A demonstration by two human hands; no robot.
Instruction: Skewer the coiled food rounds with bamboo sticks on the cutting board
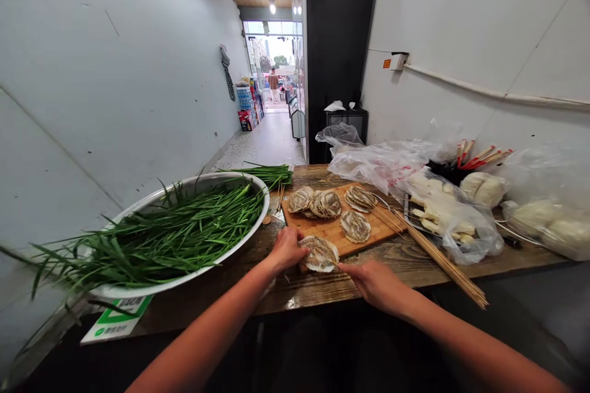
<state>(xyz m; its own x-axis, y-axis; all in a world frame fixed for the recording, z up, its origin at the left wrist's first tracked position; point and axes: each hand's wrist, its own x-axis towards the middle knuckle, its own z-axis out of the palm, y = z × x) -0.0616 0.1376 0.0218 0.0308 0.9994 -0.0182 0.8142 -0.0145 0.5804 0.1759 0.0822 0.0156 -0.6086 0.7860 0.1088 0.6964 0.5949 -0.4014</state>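
Observation:
My left hand [288, 248] pinches the left edge of a flat, round, brown-and-white piece of food [321, 253] with a pale frilly rim. It is held over the near edge of a wooden cutting board [322, 232]. At its right edge my right hand [375, 282] is closed on a thin bamboo skewer [336, 263], little of which shows; how deep it goes into the piece is hidden. Similar pieces lie on the board: an overlapping pile [322, 203], a single one [355, 226] and a small stack [360, 198]. A bundle of bamboo skewers [445, 264] rests across the board's right side.
A large basin [265, 209] heaped with green chives [184, 233] stands left. More chives [271, 175] lie behind it. On the right are plastic bags [382, 163], a tray of pale food pieces [426, 218] and red-tipped sticks [479, 156]. A green-and-white card [117, 318] sits front left.

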